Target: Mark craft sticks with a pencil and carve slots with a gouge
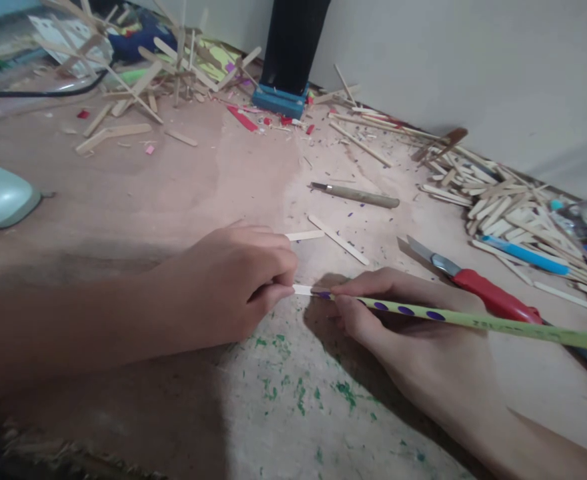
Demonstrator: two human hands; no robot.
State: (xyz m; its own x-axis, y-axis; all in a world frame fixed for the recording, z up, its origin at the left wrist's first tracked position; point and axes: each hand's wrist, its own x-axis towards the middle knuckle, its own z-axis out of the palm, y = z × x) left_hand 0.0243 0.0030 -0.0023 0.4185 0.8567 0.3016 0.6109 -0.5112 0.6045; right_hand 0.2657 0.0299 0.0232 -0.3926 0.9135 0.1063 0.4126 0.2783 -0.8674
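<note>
My left hand (246,283) is closed, its thumb and forefinger pinching a small pale wooden stick (303,290) low over the table. In my right hand (403,320) is a yellow-green pencil (498,325) with purple spots, its tip touching the stick's right end. Just beyond my hands lie two more sticks: a slanted one (338,240) and a partly covered one (305,235). Behind my right hand rests a red utility knife (493,297) with its blade out. A wooden-handled carving tool (358,194) lies farther back.
Many loose sticks (503,207) and a blue pen (526,255) are piled at the right. Stick structures (178,67) stand at the back left. A dark post (293,47) with a blue base rises near the wall. A pale green object (1,193) sits at the left edge.
</note>
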